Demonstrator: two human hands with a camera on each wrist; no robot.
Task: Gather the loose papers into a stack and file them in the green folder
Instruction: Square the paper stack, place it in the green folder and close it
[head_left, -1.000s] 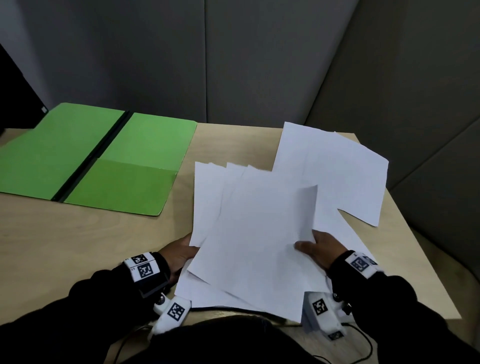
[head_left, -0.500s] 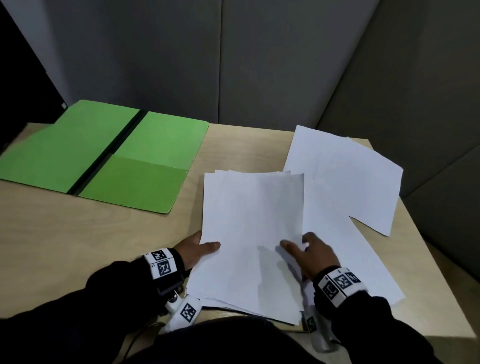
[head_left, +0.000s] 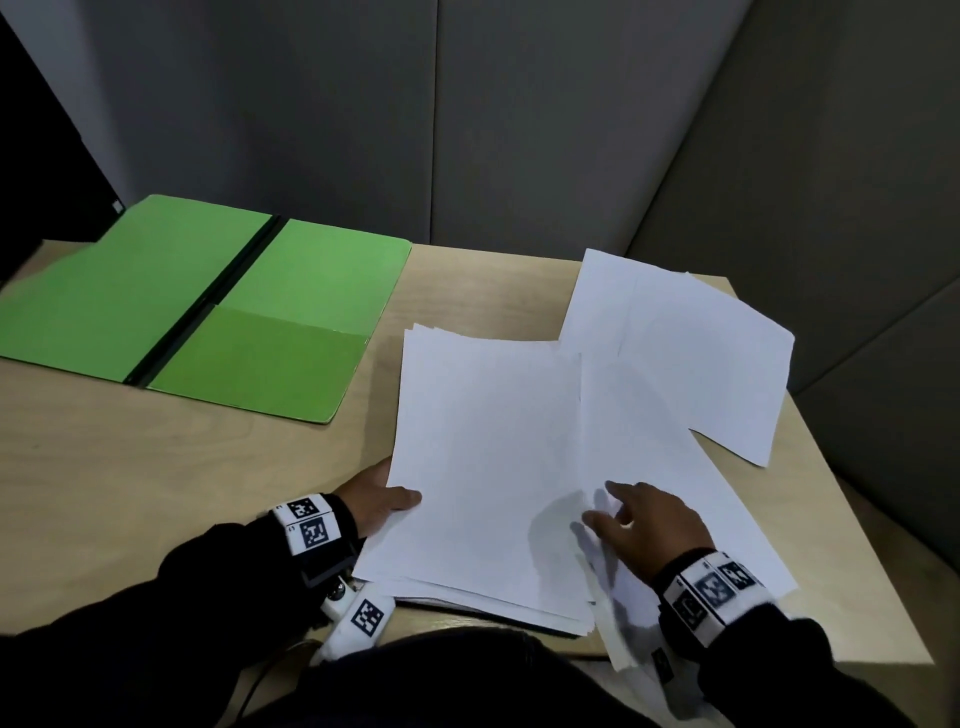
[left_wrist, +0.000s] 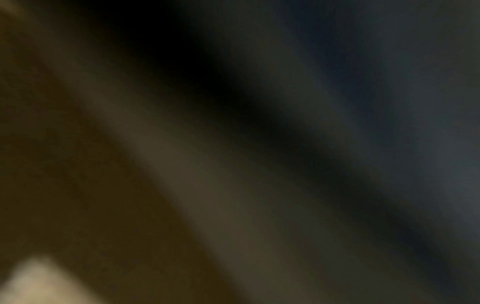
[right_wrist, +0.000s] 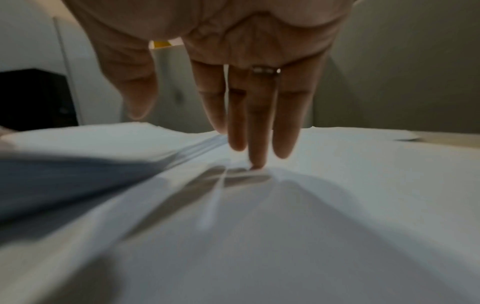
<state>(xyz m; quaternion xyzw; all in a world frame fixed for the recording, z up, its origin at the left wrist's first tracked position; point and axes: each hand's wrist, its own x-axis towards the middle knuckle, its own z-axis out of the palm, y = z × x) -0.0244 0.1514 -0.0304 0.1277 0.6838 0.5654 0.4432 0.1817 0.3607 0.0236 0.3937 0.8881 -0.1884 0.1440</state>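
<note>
Head view: on the pale wooden tabletop (head_left: 156, 467) in front of me lies a roughly squared stack of white paper sheets (head_left: 488, 467). My left hand (head_left: 374, 496) holds the stack's near left edge, thumb on top and the other fingers hidden beneath. My right hand (head_left: 649, 525) rests with straight, spread fingers on a loose white sheet (head_left: 654, 431) overlapping the stack's right side. Two more loose white sheets (head_left: 696, 353) lie at the far right. The open green cardboard folder (head_left: 218, 306) lies flat at the far left, apart from the papers.

Left wrist view: dark blur; nothing can be made out.

Right wrist view: my right hand (right_wrist: 249, 82) has its grip open, with one fingertip (right_wrist: 255, 164) touching white paper and a ring on that finger.
</note>
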